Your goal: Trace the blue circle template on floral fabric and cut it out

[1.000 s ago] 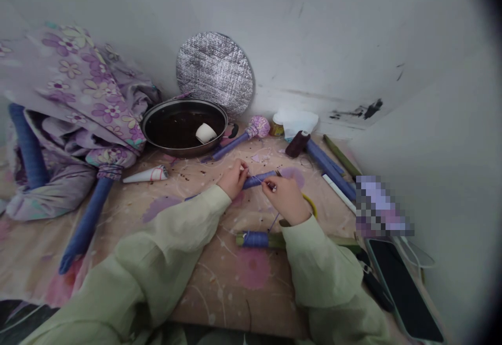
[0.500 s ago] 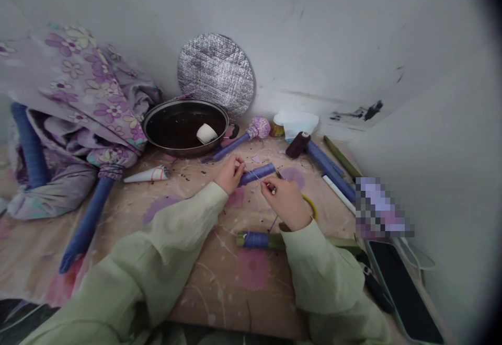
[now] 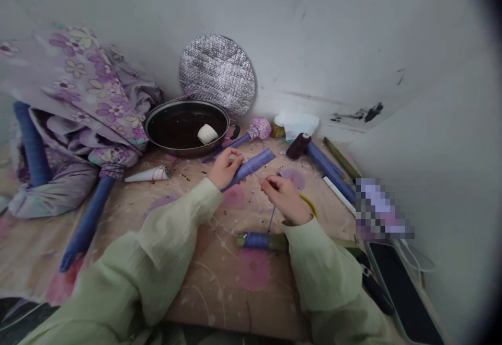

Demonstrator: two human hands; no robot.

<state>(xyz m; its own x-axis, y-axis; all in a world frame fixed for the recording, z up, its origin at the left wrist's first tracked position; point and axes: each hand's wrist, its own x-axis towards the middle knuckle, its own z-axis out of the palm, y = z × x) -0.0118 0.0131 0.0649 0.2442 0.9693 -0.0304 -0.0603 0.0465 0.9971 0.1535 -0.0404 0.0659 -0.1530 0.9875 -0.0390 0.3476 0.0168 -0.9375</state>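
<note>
1 blue roll (image 3: 257,162) rests in the left hand (image 3: 226,168).

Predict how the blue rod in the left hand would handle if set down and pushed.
The blue rod is probably stiff, since it juts straight out past the left hand. Its rounded form suggests it could roll, though its wrapped surface may add some grip.

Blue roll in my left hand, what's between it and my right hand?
In the head view, a thin thread spans the gap between the blue roll and your right hand.
</note>
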